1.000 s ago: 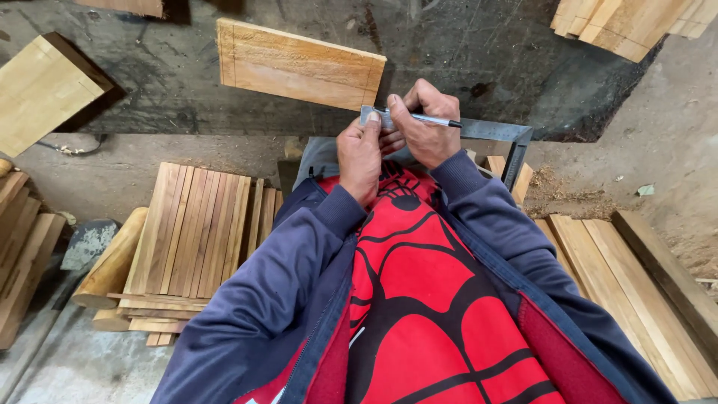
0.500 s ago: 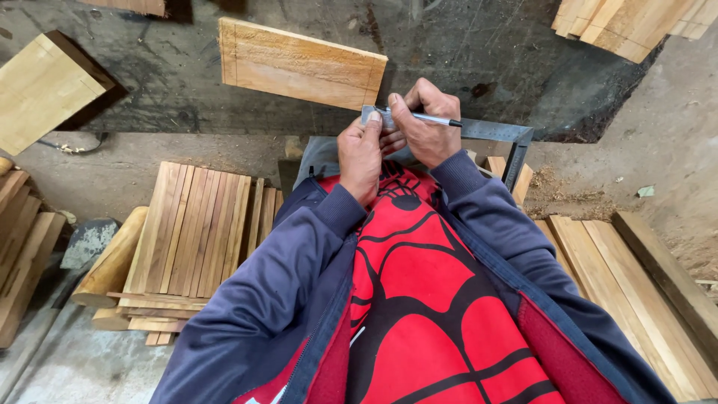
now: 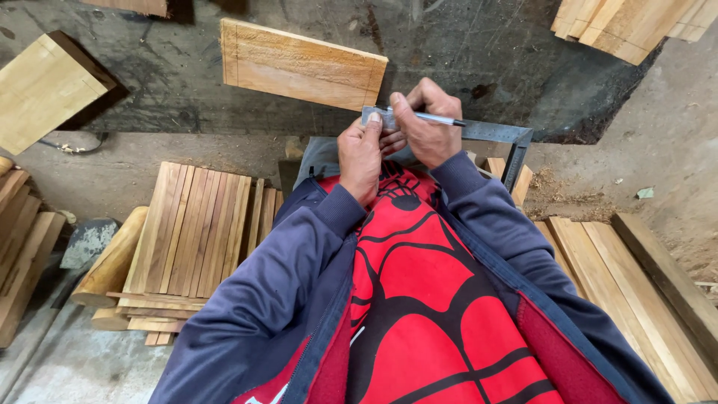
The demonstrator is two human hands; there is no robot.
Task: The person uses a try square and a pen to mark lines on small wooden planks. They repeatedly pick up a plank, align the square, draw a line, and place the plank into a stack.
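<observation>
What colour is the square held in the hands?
Grey metal square, clearest in the head view.

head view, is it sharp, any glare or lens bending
Head view: sharp on both hands, left hand, right hand, and the steel square; soft daylight, no glare; dark shadow behind the board; wide-angle bending toward the edges.

Around me: dark, stained concrete floor (image 3: 486, 52); stacked wooden slats (image 3: 194, 232); loose plank (image 3: 303, 66); sawdust-strewn ground (image 3: 658, 157); even daylight.
</observation>
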